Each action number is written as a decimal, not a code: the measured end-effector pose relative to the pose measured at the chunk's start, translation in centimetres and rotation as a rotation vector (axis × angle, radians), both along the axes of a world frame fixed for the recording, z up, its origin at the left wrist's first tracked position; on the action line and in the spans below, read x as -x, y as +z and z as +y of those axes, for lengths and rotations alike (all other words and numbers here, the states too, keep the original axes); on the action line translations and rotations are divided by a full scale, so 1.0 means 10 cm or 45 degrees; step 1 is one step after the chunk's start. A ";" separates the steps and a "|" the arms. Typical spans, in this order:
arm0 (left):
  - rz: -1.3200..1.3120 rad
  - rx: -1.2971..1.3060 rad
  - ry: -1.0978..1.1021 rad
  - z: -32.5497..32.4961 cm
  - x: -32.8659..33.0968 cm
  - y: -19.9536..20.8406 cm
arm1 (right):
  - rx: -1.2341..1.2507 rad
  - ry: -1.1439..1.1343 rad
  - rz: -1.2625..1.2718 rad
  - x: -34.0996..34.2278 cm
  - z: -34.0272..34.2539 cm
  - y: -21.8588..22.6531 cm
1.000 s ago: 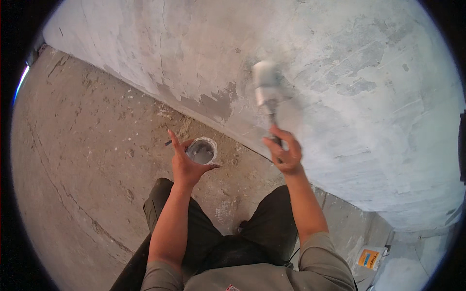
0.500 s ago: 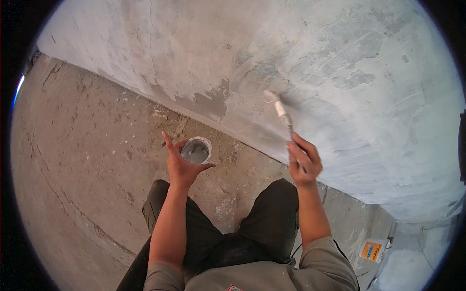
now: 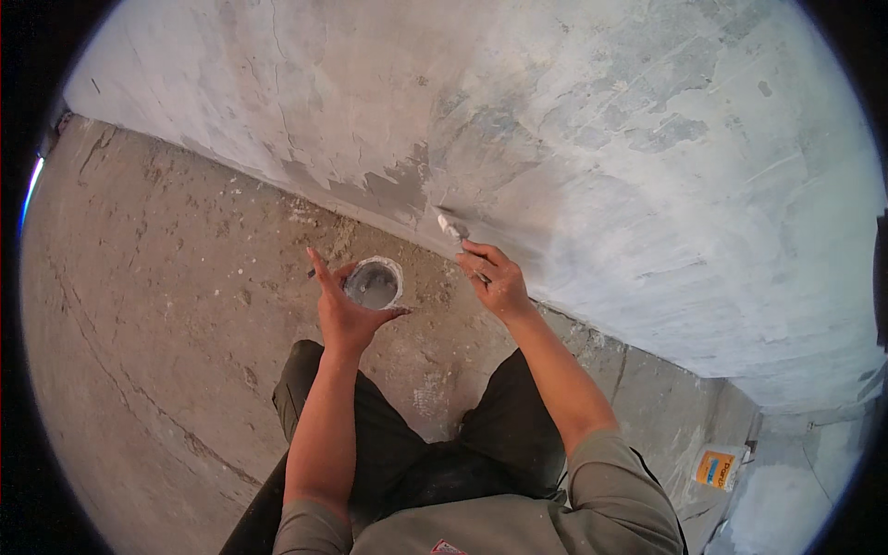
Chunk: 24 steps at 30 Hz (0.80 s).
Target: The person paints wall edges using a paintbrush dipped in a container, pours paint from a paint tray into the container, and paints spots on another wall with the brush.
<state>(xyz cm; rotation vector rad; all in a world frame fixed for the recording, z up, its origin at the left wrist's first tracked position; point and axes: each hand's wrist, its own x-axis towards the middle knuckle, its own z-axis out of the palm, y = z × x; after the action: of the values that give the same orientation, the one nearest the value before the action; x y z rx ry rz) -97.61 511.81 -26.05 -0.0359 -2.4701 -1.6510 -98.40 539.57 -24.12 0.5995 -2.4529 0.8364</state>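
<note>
My left hand is wrapped round a small round tub with a whitish rim. Grey-white liquid paint lies inside it. The tub is over the floor, in front of my knees. In my right hand is a paintbrush, its handle gripped by my fingers and its bristles coated white. The bristle end is at the lower part of the wall, close to a dark, unpainted patch. Whether the bristles touch the wall I cannot tell for sure.
The concrete floor is cracked and spattered with white drops. Its edge against the wall runs slanting from upper left to lower right. A white bucket with an orange label stands by the wall's corner at the lower right.
My right hand has moved left with the paintbrush, from the paler stretch of wall towards the dark patch and the tub. My left hand and the tub have stayed put.
</note>
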 end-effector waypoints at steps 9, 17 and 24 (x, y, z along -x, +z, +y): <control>0.000 -0.041 0.012 0.00 0.01 -0.02 | 0.002 0.086 0.602 -0.33 -0.01 0.66; -0.048 -0.077 -0.012 -0.01 0.00 0.02 | -0.114 0.092 -0.049 -0.03 -0.01 0.28; -0.023 0.005 -0.019 -0.01 0.01 -0.02 | -0.117 0.119 0.323 0.12 0.01 0.81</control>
<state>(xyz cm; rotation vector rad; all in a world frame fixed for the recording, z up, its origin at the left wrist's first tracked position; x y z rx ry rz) -97.75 511.72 -26.26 -0.0402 -2.4923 -1.6603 -99.63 539.67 -16.06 0.8071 -2.2551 0.6414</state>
